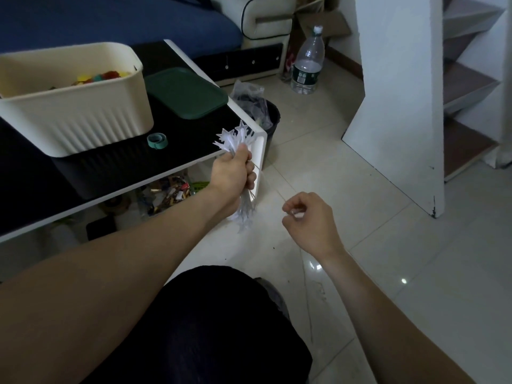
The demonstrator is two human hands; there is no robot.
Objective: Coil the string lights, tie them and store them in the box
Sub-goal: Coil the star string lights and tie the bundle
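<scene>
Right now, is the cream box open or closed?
Open. The cream box has no cover; colourful items show inside, and the green lid lies beside it on the table.

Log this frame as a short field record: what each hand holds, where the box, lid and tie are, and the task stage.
left hand: left hand fisted around a bundle of white star-shaped string lights, held at the table corner
right hand: right hand pinching the thin loose wire that runs from the bundle
box: cream ribbed plastic box on the black table, open, colourful items inside
lid: dark green lid beside the box
tie: teal strap roll on the table, untouched
stage: coiling; not tied, not boxed
</scene>
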